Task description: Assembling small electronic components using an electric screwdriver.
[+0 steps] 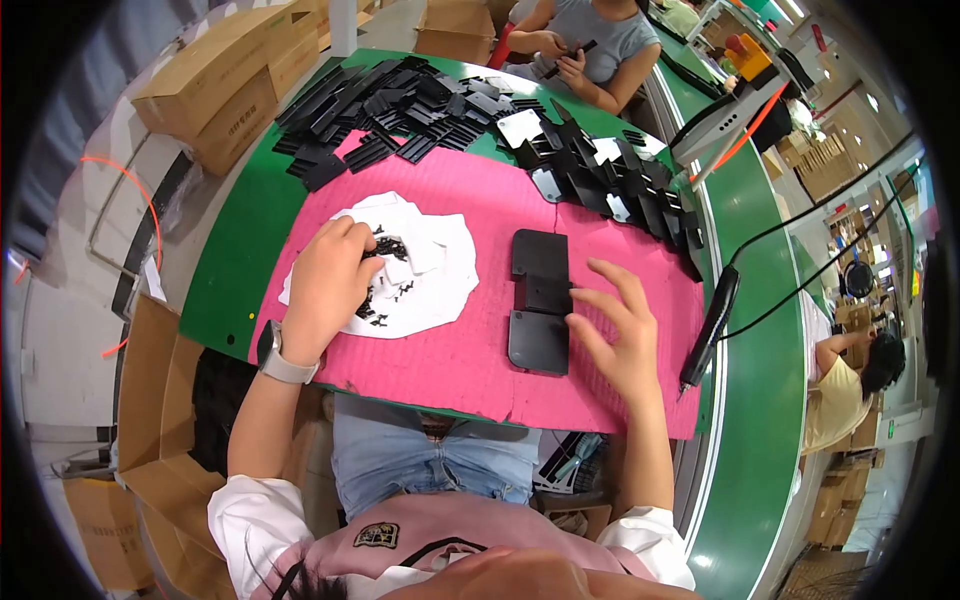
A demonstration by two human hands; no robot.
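Over a white sheet [440, 290], my left hand [335, 275] bends its fingers down among small black screws [385, 245]. A gap shows between its thumb and forefinger, and I see nothing held there. Right of the sheet lie black flat parts: an upper one with a notched edge [541, 262] and a lower squarish plate [539, 342], set end to end. My right hand [622, 330] hovers at their right edge with fingers spread; its fingertips are close to the parts, and I cannot tell whether they touch.
A pink mat [440, 370] covers much of the green table. Black slatted pieces [400, 105] heap at the far left; black plates [600, 180] pile at the far right. A corded electric screwdriver [712, 325] stands at the right. Across the table, a person [600, 45] holds a dark part.
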